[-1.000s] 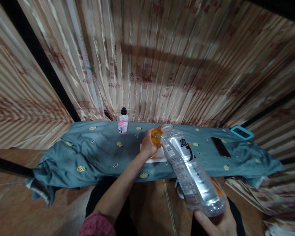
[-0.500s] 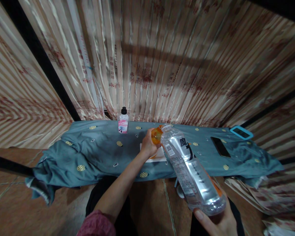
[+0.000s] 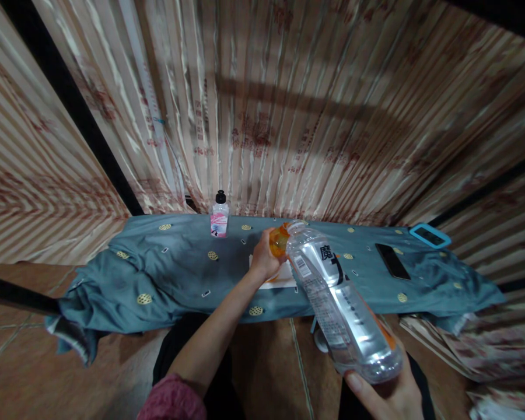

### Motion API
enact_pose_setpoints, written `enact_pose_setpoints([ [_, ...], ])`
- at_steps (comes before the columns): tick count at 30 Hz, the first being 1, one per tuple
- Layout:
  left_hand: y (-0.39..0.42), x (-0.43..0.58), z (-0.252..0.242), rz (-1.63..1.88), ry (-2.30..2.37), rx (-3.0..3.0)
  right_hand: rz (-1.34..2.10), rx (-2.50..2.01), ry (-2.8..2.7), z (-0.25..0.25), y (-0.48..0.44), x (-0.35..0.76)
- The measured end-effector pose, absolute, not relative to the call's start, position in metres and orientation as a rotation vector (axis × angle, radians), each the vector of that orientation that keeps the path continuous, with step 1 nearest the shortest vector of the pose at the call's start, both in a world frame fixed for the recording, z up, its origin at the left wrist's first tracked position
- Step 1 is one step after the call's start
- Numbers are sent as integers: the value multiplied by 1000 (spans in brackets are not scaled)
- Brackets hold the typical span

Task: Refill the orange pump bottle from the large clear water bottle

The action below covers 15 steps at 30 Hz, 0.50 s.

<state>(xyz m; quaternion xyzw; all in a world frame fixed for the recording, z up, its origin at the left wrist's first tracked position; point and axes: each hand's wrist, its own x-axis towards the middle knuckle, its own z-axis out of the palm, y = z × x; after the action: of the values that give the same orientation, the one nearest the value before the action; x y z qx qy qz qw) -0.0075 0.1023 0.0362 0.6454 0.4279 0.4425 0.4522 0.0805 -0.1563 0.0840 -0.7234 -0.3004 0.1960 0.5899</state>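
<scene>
Clear plastic bottle [image 3: 339,306]: tilted, held up across the bench's [image 3: 179,274] near edge; judged light, thin-walled, slick, liable to dent; best grip, lower body and neck. Right hand [image 3: 387,391]: part-open, curled around the bottle's base. Left hand [image 3: 265,255]: closed around an orange translucent piece [image 3: 279,241] at the bottle's neck, above the bench; whether they are joined, cannot tell.
</scene>
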Motion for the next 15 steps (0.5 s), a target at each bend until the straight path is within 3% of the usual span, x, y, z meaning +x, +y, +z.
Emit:
enact_pose_setpoints([
  [15,102,-8,38,1095,1055,1588,448,-1665,-721,78,-158,85],
])
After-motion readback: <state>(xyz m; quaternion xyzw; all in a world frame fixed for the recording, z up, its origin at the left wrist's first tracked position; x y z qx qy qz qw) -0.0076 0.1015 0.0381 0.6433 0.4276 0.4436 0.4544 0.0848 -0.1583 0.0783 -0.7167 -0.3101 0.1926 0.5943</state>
